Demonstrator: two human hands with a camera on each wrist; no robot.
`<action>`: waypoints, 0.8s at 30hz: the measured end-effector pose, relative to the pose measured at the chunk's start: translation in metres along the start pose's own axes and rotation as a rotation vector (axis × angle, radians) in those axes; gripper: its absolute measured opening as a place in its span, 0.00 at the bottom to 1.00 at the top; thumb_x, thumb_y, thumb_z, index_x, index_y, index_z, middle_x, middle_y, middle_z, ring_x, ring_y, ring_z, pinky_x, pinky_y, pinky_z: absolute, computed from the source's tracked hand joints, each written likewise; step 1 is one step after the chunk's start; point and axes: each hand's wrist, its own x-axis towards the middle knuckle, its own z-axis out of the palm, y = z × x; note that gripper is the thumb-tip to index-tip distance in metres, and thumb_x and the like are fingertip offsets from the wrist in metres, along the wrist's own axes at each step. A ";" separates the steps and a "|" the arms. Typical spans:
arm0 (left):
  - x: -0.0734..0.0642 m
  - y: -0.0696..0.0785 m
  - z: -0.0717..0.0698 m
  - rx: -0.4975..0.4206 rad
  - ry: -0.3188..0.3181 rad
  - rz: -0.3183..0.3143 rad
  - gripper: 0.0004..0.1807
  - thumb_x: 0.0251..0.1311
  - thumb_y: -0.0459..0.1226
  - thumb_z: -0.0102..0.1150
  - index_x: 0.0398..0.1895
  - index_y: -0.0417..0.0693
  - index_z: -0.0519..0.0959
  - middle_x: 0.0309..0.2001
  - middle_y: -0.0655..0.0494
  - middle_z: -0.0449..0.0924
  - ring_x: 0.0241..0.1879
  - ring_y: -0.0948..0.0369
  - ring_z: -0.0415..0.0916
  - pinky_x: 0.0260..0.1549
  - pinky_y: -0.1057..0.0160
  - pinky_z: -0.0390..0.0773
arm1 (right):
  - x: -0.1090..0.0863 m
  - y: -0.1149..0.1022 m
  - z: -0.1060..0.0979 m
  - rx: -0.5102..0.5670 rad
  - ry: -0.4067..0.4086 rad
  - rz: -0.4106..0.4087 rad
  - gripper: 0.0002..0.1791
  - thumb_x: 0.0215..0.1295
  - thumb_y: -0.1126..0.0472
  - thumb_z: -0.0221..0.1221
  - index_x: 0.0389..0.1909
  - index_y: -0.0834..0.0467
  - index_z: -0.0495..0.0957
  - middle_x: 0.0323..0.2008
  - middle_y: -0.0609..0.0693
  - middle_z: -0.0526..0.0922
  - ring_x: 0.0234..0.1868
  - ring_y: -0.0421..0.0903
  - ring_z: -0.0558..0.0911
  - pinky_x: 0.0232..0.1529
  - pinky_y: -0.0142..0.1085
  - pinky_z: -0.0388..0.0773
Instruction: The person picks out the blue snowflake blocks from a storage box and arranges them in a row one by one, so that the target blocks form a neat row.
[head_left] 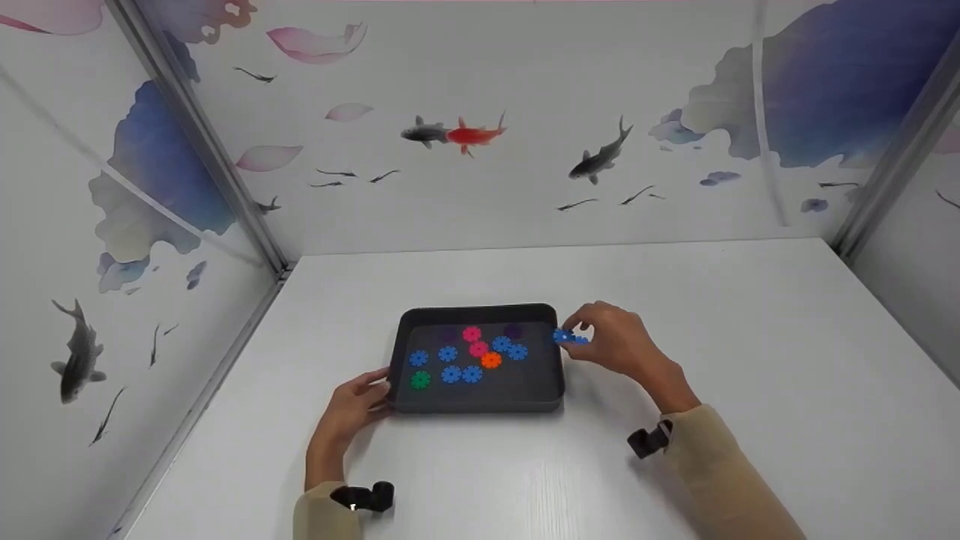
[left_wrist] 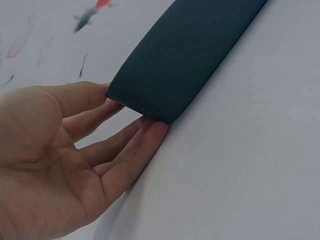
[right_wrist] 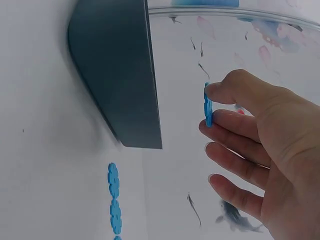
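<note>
A dark grey tray (head_left: 476, 406) stands on the white table, with several flower-shaped plastic discs in blue, pink, orange, green and purple lying flat in it. My left hand (head_left: 352, 409) holds the tray's left side near the front corner, its fingertips at the bottom edge in the left wrist view. Just beyond the right rim, my right hand (head_left: 619, 337) pinches a blue disc (right_wrist: 208, 106) between thumb and fingers, edge-on in the right wrist view. A row of more blue discs (right_wrist: 114, 181) appears beside the tray there; in the head view the hand mostly hides it.
The white table (head_left: 480, 480) runs back to a panel (head_left: 525, 217) printed with fish and petals. Similar panels close off the left and right sides, with metal posts at the corners. Black cameras (head_left: 367, 496) are strapped at both wrists.
</note>
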 end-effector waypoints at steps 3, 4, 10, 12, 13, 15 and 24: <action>0.000 0.001 0.000 0.000 0.001 -0.002 0.23 0.73 0.34 0.52 0.69 0.41 0.71 0.65 0.34 0.74 0.60 0.45 0.79 0.61 0.49 0.81 | -0.004 0.008 -0.004 0.016 0.011 0.044 0.15 0.55 0.55 0.72 0.42 0.55 0.87 0.40 0.51 0.88 0.42 0.51 0.84 0.37 0.45 0.83; 0.000 0.001 0.000 -0.004 0.002 -0.003 0.23 0.73 0.34 0.52 0.69 0.41 0.71 0.65 0.34 0.74 0.60 0.45 0.79 0.61 0.50 0.81 | -0.005 0.010 -0.005 0.026 0.012 0.060 0.15 0.55 0.55 0.72 0.42 0.56 0.87 0.40 0.52 0.88 0.42 0.52 0.84 0.37 0.45 0.83; 0.000 0.002 0.000 -0.017 -0.002 0.000 0.23 0.72 0.33 0.52 0.69 0.40 0.71 0.65 0.33 0.74 0.61 0.45 0.79 0.60 0.50 0.81 | -0.009 0.021 -0.013 0.062 0.017 0.134 0.16 0.56 0.56 0.72 0.44 0.58 0.86 0.42 0.56 0.87 0.44 0.56 0.84 0.39 0.47 0.82; -0.001 0.001 0.001 -0.015 -0.003 0.001 0.23 0.73 0.33 0.52 0.69 0.40 0.71 0.65 0.33 0.74 0.60 0.46 0.79 0.60 0.51 0.81 | -0.012 0.027 -0.015 0.056 0.012 0.168 0.16 0.56 0.55 0.72 0.44 0.57 0.86 0.42 0.56 0.87 0.44 0.56 0.83 0.39 0.48 0.82; -0.001 0.000 0.000 -0.015 -0.003 0.004 0.23 0.73 0.33 0.52 0.69 0.40 0.71 0.64 0.34 0.75 0.60 0.46 0.79 0.60 0.51 0.81 | -0.013 0.030 -0.015 0.052 0.006 0.185 0.16 0.57 0.55 0.71 0.45 0.57 0.86 0.43 0.57 0.87 0.44 0.56 0.83 0.40 0.48 0.82; -0.002 -0.001 0.000 -0.019 -0.002 0.010 0.23 0.73 0.33 0.52 0.69 0.40 0.71 0.63 0.34 0.76 0.59 0.48 0.80 0.60 0.51 0.81 | -0.016 0.037 -0.016 0.040 -0.005 0.213 0.17 0.58 0.55 0.70 0.46 0.58 0.86 0.43 0.58 0.87 0.44 0.57 0.83 0.40 0.48 0.82; -0.003 0.002 0.001 -0.017 0.001 0.017 0.23 0.72 0.32 0.52 0.69 0.39 0.71 0.62 0.33 0.76 0.59 0.46 0.79 0.61 0.50 0.81 | -0.026 0.064 -0.024 0.032 -0.026 0.297 0.17 0.60 0.55 0.68 0.47 0.59 0.85 0.45 0.61 0.85 0.43 0.56 0.82 0.42 0.51 0.81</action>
